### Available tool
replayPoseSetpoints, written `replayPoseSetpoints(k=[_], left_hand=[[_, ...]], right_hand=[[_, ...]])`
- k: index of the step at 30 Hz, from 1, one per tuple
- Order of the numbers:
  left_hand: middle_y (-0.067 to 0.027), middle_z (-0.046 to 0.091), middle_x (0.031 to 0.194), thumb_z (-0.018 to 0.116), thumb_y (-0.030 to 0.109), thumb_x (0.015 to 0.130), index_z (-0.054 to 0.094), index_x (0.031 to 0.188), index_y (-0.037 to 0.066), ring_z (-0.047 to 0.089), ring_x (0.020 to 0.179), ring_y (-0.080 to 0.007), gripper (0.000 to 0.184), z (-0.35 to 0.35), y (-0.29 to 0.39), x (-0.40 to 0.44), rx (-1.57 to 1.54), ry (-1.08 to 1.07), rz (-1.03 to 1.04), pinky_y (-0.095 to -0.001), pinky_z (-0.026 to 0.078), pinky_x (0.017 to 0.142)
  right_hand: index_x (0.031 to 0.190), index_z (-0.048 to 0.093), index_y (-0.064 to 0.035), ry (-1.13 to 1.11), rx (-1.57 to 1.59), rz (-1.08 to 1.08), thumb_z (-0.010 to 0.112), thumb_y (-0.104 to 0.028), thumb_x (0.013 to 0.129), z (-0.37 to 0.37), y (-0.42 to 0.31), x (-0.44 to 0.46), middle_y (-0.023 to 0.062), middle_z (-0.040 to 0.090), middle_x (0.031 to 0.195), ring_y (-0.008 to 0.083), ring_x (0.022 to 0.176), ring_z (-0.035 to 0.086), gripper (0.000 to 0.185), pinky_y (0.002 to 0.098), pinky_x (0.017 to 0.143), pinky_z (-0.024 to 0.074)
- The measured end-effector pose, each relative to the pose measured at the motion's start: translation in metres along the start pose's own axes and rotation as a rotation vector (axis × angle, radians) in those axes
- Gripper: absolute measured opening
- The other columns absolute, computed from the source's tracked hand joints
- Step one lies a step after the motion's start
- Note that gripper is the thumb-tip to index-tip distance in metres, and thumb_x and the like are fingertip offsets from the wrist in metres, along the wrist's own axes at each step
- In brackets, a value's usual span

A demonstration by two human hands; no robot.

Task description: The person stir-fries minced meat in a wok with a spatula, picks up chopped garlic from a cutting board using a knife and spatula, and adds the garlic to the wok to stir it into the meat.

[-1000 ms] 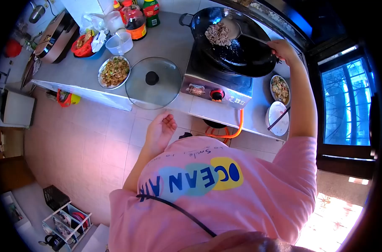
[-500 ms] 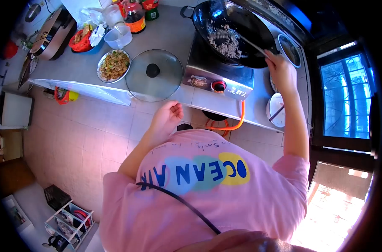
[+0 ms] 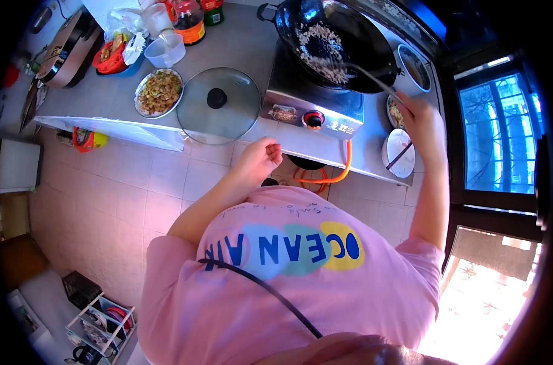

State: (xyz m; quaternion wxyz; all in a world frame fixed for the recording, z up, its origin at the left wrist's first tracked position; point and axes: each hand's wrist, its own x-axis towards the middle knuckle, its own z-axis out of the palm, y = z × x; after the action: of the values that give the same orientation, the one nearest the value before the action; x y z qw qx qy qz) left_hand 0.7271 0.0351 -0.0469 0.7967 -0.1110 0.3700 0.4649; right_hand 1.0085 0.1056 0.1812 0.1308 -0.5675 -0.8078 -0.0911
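Observation:
My right hand [image 3: 417, 118] is closed round the handle of a metal ladle [image 3: 374, 79], whose blurred head is down in the black wok [image 3: 368, 42]. Pale minced meat [image 3: 321, 41] lies spread inside the wok, which sits on the gas stove [image 3: 343, 115]. My left hand [image 3: 263, 159] hangs just in front of the counter edge, its fingers curled in with nothing visible in them. Left of the stove rests a glass lid [image 3: 219, 128] with a black knob, beside a plate of chopped food [image 3: 158, 93].
A white bowl with chopsticks [image 3: 393, 146] stands right of the stove, near another dish [image 3: 396, 114] and a pot [image 3: 414, 68]. Farther left are a plastic container [image 3: 166, 51], sauce bottle [image 3: 188, 24], red basket [image 3: 111, 59] and rice cooker [image 3: 69, 52]. An orange hose [image 3: 340, 173] hangs below.
My right hand has moved down and toward me with the ladle, and the meat has spread round the wok. My left hand has shifted right and up. The view has shifted slightly.

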Motion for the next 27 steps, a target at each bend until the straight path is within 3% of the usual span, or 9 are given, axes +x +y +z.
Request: replayPoseSetpoints(k=[1, 6, 9, 11, 13, 17, 19, 27], left_hand=[[-0.0084, 0.054, 0.080, 0.059, 0.006, 0.082, 0.051, 0.086, 0.001, 0.055, 0.075, -0.0172, 0.011, 0.008, -0.002, 0.002, 0.000, 0.006, -0.025, -0.0294, 0.049, 0.064], [-0.0091, 0.052, 0.083, 0.061, 0.005, 0.080, 0.050, 0.087, 0.000, 0.055, 0.076, -0.0176, 0.014, 0.021, -0.016, 0.042, -0.050, -0.048, -0.114, -0.0278, 0.050, 0.064], [-0.0092, 0.051, 0.085, 0.063, 0.006, 0.079, 0.050, 0.087, 0.000, 0.055, 0.076, -0.0182, 0.016, 0.031, -0.027, 0.048, -0.021, 0.006, -0.109, -0.0269, 0.050, 0.064], [-0.0094, 0.051, 0.085, 0.063, 0.010, 0.081, 0.050, 0.088, 0.000, 0.055, 0.076, -0.0187, 0.017, 0.032, -0.029, 0.059, -0.001, -0.013, -0.148, -0.0275, 0.050, 0.063], [-0.0096, 0.051, 0.085, 0.062, 0.012, 0.081, 0.050, 0.088, 0.000, 0.055, 0.075, -0.0190, 0.019, 0.034, -0.029, 0.062, 0.014, 0.004, -0.147, -0.0278, 0.050, 0.063], [-0.0100, 0.051, 0.085, 0.061, 0.020, 0.084, 0.050, 0.089, 0.000, 0.055, 0.074, -0.0195, 0.023, 0.041, -0.037, 0.080, 0.037, 0.068, -0.175, -0.0292, 0.050, 0.063], [-0.0099, 0.051, 0.084, 0.061, 0.022, 0.085, 0.050, 0.089, 0.000, 0.055, 0.074, -0.0192, 0.025, 0.044, -0.041, 0.086, 0.052, 0.075, -0.168, -0.0290, 0.050, 0.063], [-0.0078, 0.052, 0.080, 0.059, 0.026, 0.087, 0.052, 0.089, 0.000, 0.055, 0.072, -0.0168, 0.027, 0.054, -0.048, 0.099, -0.047, 0.016, -0.108, -0.0292, 0.048, 0.061]], right_hand=[[0.104, 0.066, -0.0142, 0.018, -0.113, -0.011, 0.058, -0.020, 0.083, 0.012, -0.001, 0.012, 0.0166, 0.063, 0.082, 0.0321, 0.072, 0.062, 0.023, 0.0376, 0.065, 0.0495], [0.104, 0.066, -0.0160, 0.211, 0.001, 0.046, 0.056, -0.021, 0.084, 0.053, 0.022, 0.061, 0.0162, 0.064, 0.082, 0.0338, 0.075, 0.062, 0.023, 0.0403, 0.067, 0.0493], [0.104, 0.066, -0.0162, 0.180, -0.001, -0.036, 0.057, -0.022, 0.083, 0.072, 0.032, 0.057, 0.0152, 0.064, 0.083, 0.0346, 0.074, 0.061, 0.023, 0.0410, 0.067, 0.0491], [0.103, 0.066, -0.0159, 0.133, -0.038, -0.062, 0.057, -0.022, 0.083, 0.040, 0.020, 0.032, 0.0143, 0.064, 0.083, 0.0336, 0.073, 0.061, 0.023, 0.0405, 0.066, 0.0492], [0.104, 0.066, -0.0166, 0.017, -0.081, -0.014, 0.057, -0.022, 0.083, 0.010, 0.012, 0.009, 0.0130, 0.064, 0.084, 0.0322, 0.072, 0.062, 0.023, 0.0400, 0.065, 0.0492], [0.103, 0.067, -0.0164, 0.001, -0.186, 0.040, 0.057, -0.023, 0.084, 0.014, 0.019, 0.008, 0.0125, 0.064, 0.083, 0.0309, 0.072, 0.062, 0.023, 0.0395, 0.064, 0.0492], [0.103, 0.067, -0.0171, 0.144, -0.129, 0.018, 0.057, -0.023, 0.083, 0.042, 0.032, 0.034, 0.0128, 0.065, 0.081, 0.0310, 0.072, 0.062, 0.023, 0.0399, 0.064, 0.0496], [0.102, 0.067, -0.0166, 0.145, -0.119, 0.100, 0.056, -0.028, 0.083, 0.046, 0.049, 0.054, 0.0152, 0.065, 0.082, 0.0327, 0.075, 0.063, 0.024, 0.0410, 0.068, 0.0504]])
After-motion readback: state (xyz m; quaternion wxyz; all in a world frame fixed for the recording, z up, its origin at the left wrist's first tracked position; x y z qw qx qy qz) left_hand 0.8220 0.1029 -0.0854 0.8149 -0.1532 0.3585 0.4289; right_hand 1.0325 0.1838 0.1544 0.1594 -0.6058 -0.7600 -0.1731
